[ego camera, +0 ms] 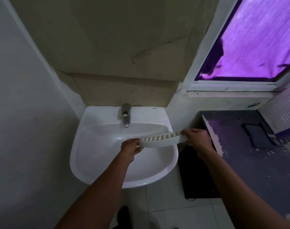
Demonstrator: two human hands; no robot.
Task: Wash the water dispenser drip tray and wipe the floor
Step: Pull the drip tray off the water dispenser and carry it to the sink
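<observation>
Both hands hold the tray (162,140) over the sink (98,164), one at each end. The left hand (132,146) pinches the tray's left end, thumb on top and fingers curled under; the right hand (197,138) clamps the right end the same way, fingers wrapped over the rim. The tray is a long white piece with a row of slots along its upper face, tilted so the right end sits higher and reaches past the sink's right edge, while the left end hangs over the middle of the basin. It touches nothing but the hands.

The basin looks bare; whether there is water in it, I cannot tell. The tap (125,115) stands at the middle of the sink's back edge, and no stream shows from its spout. What the tray holds, if anything, cannot be made out.

To the right of the sink is a dark counter (256,162) with a chipped white edge, and a dark flat thing (256,135), perhaps a phone, lies near its back. A purple-lit window (256,38) sits above it. Pale floor tiles (165,205) show below the sink
</observation>
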